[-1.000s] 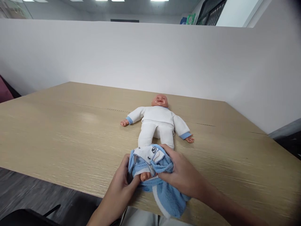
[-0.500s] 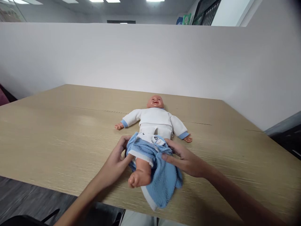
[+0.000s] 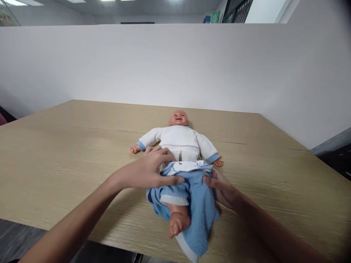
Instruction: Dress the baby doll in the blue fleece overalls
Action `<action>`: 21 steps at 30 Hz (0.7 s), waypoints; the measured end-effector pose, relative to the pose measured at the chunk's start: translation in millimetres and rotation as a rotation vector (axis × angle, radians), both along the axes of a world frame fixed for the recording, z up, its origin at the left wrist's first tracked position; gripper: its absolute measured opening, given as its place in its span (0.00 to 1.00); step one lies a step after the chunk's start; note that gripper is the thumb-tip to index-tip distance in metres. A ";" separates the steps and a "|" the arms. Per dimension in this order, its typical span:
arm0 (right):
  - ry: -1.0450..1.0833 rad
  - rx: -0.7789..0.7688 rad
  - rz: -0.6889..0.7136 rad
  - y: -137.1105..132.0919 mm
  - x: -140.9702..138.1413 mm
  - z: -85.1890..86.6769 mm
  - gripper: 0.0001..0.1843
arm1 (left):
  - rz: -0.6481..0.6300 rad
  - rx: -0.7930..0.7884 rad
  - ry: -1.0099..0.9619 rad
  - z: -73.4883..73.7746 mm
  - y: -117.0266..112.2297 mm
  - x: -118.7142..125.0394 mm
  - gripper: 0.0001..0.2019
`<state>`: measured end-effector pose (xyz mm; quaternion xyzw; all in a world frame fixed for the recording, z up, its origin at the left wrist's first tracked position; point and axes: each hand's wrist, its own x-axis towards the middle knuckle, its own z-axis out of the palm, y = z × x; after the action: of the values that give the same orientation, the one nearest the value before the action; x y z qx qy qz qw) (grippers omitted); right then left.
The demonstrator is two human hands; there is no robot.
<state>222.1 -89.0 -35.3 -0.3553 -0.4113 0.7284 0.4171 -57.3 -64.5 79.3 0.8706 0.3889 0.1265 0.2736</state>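
Note:
A baby doll (image 3: 178,137) in a white top with blue cuffs lies on its back, head toward the wall. Blue fleecy trousers (image 3: 201,197) with white trim and a printed face cover its lower body up to the hips. One bare doll foot (image 3: 178,221) sticks out of a trouser leg; the other leg hangs loose and its foot is hidden. My left hand (image 3: 156,166) grips the waist side, thumb across the front, fingertips hidden behind the doll's hip. With thumb on top and fingers behind, my right hand (image 3: 221,188) holds the opposite side of the trousers.
The doll lies on a wide wooden table (image 3: 82,153) with thin seams. A white partition wall (image 3: 164,65) rises behind it. Dark floor (image 3: 16,237) shows past the near edge at lower left, and a dark object (image 3: 337,157) stands beyond the right edge.
My left hand has moved up from the trouser leg to the waist. My right hand has shifted slightly right and down. The doll's bare foot has swung right and toward me.

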 end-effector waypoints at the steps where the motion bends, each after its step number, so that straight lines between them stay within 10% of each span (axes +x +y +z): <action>1: -0.006 0.010 0.013 -0.5 2.2 -1.7 0.37 | -0.051 -0.027 0.048 8.0 8.5 4.5 0.25; 5: -0.113 0.127 0.184 3.5 15.0 -3.7 0.49 | -0.230 -0.324 -0.042 16.8 41.7 24.0 0.22; 11: -0.487 0.289 0.496 7.6 37.8 15.4 0.44 | -0.382 -0.586 -0.204 -9.3 65.5 47.1 0.24; 18: -0.136 0.106 0.136 2.8 36.9 8.0 0.28 | -0.675 -0.773 -0.132 -10.5 62.4 47.8 0.25; 21: -0.234 0.138 0.295 2.5 34.9 16.2 0.33 | -0.708 -0.774 -0.236 -12.9 61.9 47.2 0.25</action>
<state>257.0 -86.5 -19.1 -0.3441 -0.5537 0.7053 0.2786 -10.1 -2.6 66.4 0.7639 0.0564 -0.0292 0.6422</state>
